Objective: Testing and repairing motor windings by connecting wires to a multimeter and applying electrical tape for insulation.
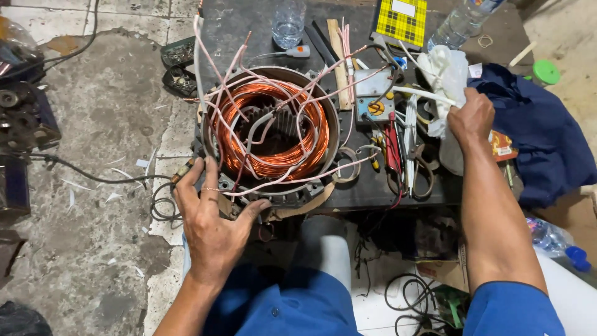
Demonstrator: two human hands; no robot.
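Note:
A round motor stator with bright copper windings and pale pink lead wires lies on a low dark workbench. My left hand rests on the stator's near left rim, fingers spread over the metal housing and gripping its edge. My right hand reaches to the bench's right side and is closed on a crumpled white cloth with a thin white tube running past it. Both forearms show blue sleeves.
A multimeter, scissors and pliers, a wooden stick, a clear cup, a plastic bottle and a yellow checked box crowd the bench. Blue fabric lies at right. Motor parts and cables sit on the concrete floor at left.

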